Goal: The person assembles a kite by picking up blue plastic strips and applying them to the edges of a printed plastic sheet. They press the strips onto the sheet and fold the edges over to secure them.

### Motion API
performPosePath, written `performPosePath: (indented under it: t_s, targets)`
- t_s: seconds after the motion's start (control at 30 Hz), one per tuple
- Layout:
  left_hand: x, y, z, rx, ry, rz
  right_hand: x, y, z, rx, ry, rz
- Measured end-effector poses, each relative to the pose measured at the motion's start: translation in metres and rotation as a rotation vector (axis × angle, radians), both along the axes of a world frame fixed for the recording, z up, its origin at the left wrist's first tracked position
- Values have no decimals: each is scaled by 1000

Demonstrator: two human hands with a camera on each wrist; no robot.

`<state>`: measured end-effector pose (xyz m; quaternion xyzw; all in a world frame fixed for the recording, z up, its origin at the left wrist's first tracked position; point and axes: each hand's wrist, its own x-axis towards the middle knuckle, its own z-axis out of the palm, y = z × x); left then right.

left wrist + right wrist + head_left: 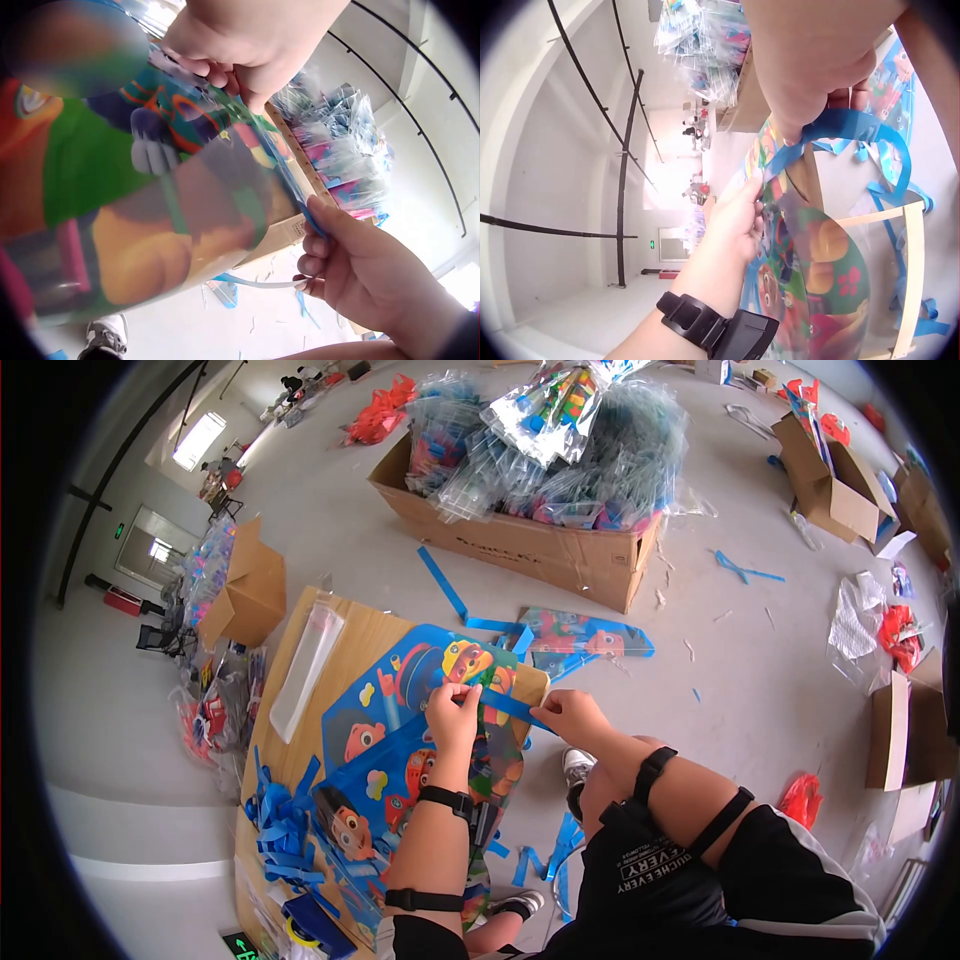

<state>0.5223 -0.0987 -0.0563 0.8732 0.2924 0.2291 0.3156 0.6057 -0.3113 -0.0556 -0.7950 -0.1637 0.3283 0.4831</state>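
A glossy sheet printed with cartoon figures lies over the wooden table, a bent part hanging past its edge. At the sheet's edge my left hand pinches one end of a blue strip together with the sheet. My right hand grips the strip farther along, and it runs taut between both hands. In the right wrist view the strip's free length loops out beyond the right hand. The left wrist view shows the right thumb and fingers closed on it.
Blue strip scraps pile on the table at left, near a clear plastic sleeve. Ahead stands a long cardboard box full of bagged goods. Another printed piece lies beyond the table corner. Open cartons stand at right.
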Motion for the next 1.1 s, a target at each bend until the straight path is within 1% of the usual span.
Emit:
performPosePath:
  t_s: [0.07,0.83,1.03,1.1]
  targets:
    - [0,1,-2,6,-7,-7,1,0,1,-35,-7,4]
    - [1,-5,0,78,-39,-2,1,-1,1,-43,-15,26]
    - [2,-4,2,18,-29,20,2,-1,0,-79,-25,51]
    - [3,-4,3,-23,-5,57,2,-1,0,-88,-27,51]
